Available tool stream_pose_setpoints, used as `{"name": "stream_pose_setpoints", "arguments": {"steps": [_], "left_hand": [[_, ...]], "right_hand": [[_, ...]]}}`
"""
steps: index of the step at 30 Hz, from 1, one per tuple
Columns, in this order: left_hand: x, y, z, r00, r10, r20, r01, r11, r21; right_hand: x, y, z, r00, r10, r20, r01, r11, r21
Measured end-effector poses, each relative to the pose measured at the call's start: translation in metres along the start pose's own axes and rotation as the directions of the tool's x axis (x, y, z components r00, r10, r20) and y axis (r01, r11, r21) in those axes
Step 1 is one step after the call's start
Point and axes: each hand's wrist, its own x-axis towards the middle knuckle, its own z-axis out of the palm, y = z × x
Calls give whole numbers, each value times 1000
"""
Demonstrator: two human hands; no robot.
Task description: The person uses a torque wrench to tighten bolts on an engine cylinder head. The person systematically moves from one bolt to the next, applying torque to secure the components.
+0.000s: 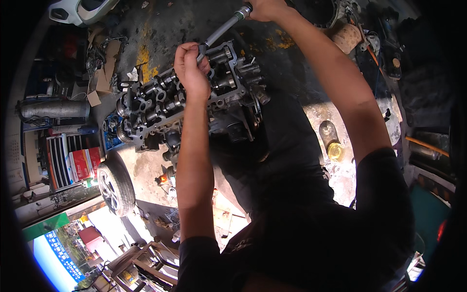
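Observation:
A silver torque wrench [223, 30] slants up and right above an engine's cylinder head [222, 103] with exposed camshafts [170, 106]. My left hand [192, 71] is wrapped around the wrench's head end, just above the camshafts. Farther out, my right hand [268, 8] grips the handle end, partly cut off by the top edge of the view. My left fist hides where the tool meets the engine. Toothed camshaft sprockets [124, 131] sit at the engine's left end.
On the left, a wheel with a tyre [116, 188] stands near red boxes [85, 162] and a blue tray of parts [111, 131]. Torn cardboard [104, 78] lies farther out. A container of yellow liquid [335, 152] is on the floor at right. A rusty cylindrical part [346, 38] lies top right.

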Motion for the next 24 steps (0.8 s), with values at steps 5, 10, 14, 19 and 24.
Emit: {"name": "stream_pose_setpoints", "arguments": {"steps": [5,10,14,19,24], "left_hand": [[2,-3,-3,1000,-22,0,22,997,-78],[4,-5,-6,999,-20,26,22,998,-61],[6,-3,0,998,-26,-54,25,1000,-19],[7,0,2,993,-97,-61,96,995,-18],[8,2,-1,991,-131,-19,131,991,-7]], "right_hand": [[1,4,4,995,-54,-79,49,996,-69],[-18,26,8,993,-82,-88,80,996,-30],[-21,26,27,990,25,-140,-21,999,35],[-30,31,29,986,9,-166,9,994,109],[-44,34,21,969,48,-241,-19,992,123]]}}
